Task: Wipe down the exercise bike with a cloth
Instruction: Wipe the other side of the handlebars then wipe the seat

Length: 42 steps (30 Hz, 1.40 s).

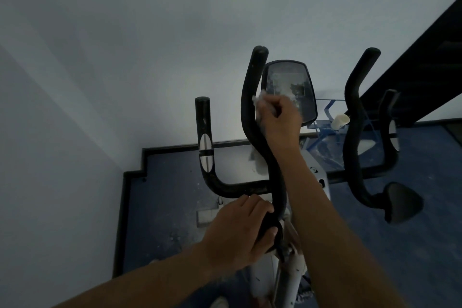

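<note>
The exercise bike stands in front of me, with a dusty console screen (287, 82) between two tall curved black handlebars (252, 97). My right hand (280, 120) is closed on a white cloth (258, 101), pressed against the lower left of the console beside the left tall bar. The cloth hangs down behind that bar. My left hand (240, 227) grips the black lower end of the same bar, near the white post (290, 280). A shorter bar with silver pulse pads (205, 150) rises at the left.
A pale wall fills the left and top. A blue wire rack (327, 122) with a small white object stands behind the console. The right tall bar (355, 117) and a black padded part (402, 202) are at right. The floor is blue and dusty.
</note>
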Motion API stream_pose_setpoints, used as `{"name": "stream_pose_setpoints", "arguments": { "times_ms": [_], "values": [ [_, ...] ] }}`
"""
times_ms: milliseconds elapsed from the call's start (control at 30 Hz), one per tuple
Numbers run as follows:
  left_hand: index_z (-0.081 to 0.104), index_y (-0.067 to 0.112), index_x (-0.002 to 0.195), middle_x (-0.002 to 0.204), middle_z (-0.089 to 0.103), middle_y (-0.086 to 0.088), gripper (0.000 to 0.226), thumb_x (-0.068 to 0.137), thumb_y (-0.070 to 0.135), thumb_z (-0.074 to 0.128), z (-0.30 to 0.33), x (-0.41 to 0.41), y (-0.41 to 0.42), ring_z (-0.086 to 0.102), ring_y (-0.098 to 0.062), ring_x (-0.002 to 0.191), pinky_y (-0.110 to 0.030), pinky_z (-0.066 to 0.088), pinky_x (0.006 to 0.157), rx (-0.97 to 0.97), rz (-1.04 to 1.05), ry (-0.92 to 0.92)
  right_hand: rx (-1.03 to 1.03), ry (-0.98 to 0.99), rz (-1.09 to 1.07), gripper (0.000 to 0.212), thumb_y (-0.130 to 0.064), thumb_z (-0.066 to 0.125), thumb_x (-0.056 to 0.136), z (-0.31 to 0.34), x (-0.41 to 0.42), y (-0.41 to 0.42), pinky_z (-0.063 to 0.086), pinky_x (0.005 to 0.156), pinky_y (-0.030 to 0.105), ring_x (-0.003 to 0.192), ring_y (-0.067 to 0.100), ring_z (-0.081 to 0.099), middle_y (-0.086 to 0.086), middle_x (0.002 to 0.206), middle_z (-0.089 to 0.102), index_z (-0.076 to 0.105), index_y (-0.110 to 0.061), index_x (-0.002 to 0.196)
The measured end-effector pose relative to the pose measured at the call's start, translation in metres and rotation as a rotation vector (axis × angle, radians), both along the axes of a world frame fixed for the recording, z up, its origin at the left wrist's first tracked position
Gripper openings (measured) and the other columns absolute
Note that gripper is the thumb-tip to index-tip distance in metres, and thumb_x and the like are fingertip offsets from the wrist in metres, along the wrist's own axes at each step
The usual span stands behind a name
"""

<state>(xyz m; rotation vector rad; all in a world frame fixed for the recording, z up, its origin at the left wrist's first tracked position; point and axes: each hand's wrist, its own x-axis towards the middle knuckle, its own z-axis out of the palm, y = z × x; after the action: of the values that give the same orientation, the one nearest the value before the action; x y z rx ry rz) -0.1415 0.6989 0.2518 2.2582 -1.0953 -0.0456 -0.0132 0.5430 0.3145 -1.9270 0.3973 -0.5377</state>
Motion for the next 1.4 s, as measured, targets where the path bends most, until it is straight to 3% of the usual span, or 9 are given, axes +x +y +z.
{"name": "stream_pose_setpoints", "arguments": {
  "times_ms": [167,300,400,567,767,967,1100,1233,1400],
  "values": [
    [0.051,0.022,0.118,0.107,0.056,0.004,0.031,0.102,0.047,0.044,-0.001,0.0,0.0,0.048,-0.011,0.088,-0.027,0.044,0.072,0.024,-0.002,-0.003,0.11,-0.332,-0.12,0.009,-0.004,0.07,0.093,0.036,0.03,0.021,0.051,0.075,0.01,0.08,-0.008,0.064,-0.006,0.09,0.068,0.065,-0.006,0.099],
    [0.051,0.022,0.118,0.108,0.057,0.004,0.03,0.101,0.046,0.046,-0.001,0.0,0.0,0.05,-0.011,0.089,-0.028,0.047,0.073,0.022,-0.005,-0.006,-0.09,-0.183,-0.029,0.011,-0.011,0.072,0.092,0.002,0.02,0.018,0.054,0.073,0.024,0.073,0.006,0.057,0.0,0.082,0.061,0.063,-0.016,0.09],
    [0.052,0.021,0.117,0.107,0.057,0.004,0.029,0.101,0.045,0.048,-0.001,0.0,0.0,0.05,-0.011,0.088,-0.027,0.046,0.071,0.014,-0.002,-0.015,-0.072,-0.065,-0.024,0.008,-0.017,0.071,0.093,-0.001,0.015,0.012,0.058,0.077,0.029,0.078,0.01,0.064,0.001,0.086,0.066,0.064,-0.018,0.091],
    [0.051,0.023,0.12,0.108,0.054,0.006,0.034,0.103,0.049,0.038,-0.002,0.0,-0.001,0.046,-0.009,0.09,-0.028,0.046,0.075,0.048,0.002,-0.003,0.185,-0.434,-0.185,0.015,-0.013,0.074,0.089,0.053,0.037,0.026,0.058,0.076,0.026,0.082,0.016,0.068,0.005,0.094,0.068,0.063,-0.014,0.099],
    [0.052,0.024,0.123,0.111,0.055,0.007,0.035,0.102,0.049,0.039,-0.002,0.0,0.0,0.048,-0.008,0.093,-0.026,0.047,0.078,0.042,-0.001,0.008,0.112,-0.218,-0.091,0.031,-0.038,0.074,0.091,0.023,0.033,0.024,0.056,0.065,0.035,0.069,0.024,0.062,0.017,0.082,0.063,0.058,-0.012,0.083],
    [0.051,0.024,0.119,0.108,0.056,0.007,0.03,0.102,0.048,0.043,-0.001,0.001,0.001,0.049,-0.007,0.09,-0.021,0.042,0.071,0.017,0.0,0.002,-0.016,-0.325,-0.156,0.006,-0.013,0.068,0.095,0.045,0.03,0.017,0.054,0.077,0.018,0.082,-0.001,0.062,-0.001,0.093,0.066,0.066,-0.019,0.093],
    [0.05,0.025,0.119,0.109,0.056,0.008,0.031,0.103,0.05,0.041,-0.001,0.0,0.001,0.048,-0.005,0.091,-0.018,0.036,0.073,0.03,-0.004,0.005,-0.234,-0.328,0.052,0.011,-0.012,0.061,0.098,0.067,0.055,0.008,0.056,0.092,0.035,0.101,0.011,0.069,0.001,0.105,0.071,0.07,-0.017,0.101],
    [0.05,0.025,0.117,0.106,0.055,0.007,0.028,0.103,0.048,0.043,-0.001,0.0,0.0,0.048,-0.007,0.088,-0.024,0.045,0.069,0.0,0.0,0.015,-0.103,-0.318,0.04,0.015,-0.006,0.057,0.101,0.06,0.052,0.002,0.05,0.088,0.013,0.098,-0.005,0.067,0.002,0.108,0.073,0.07,-0.009,0.106],
    [0.051,0.025,0.117,0.107,0.054,0.007,0.029,0.102,0.049,0.043,-0.002,0.0,0.0,0.048,-0.009,0.089,-0.03,0.05,0.071,0.006,-0.004,0.004,0.108,-0.219,-0.086,0.021,-0.012,0.058,0.102,0.038,0.043,0.013,0.049,0.083,0.009,0.094,-0.006,0.067,-0.008,0.102,0.072,0.07,-0.008,0.119]
  ]
}}
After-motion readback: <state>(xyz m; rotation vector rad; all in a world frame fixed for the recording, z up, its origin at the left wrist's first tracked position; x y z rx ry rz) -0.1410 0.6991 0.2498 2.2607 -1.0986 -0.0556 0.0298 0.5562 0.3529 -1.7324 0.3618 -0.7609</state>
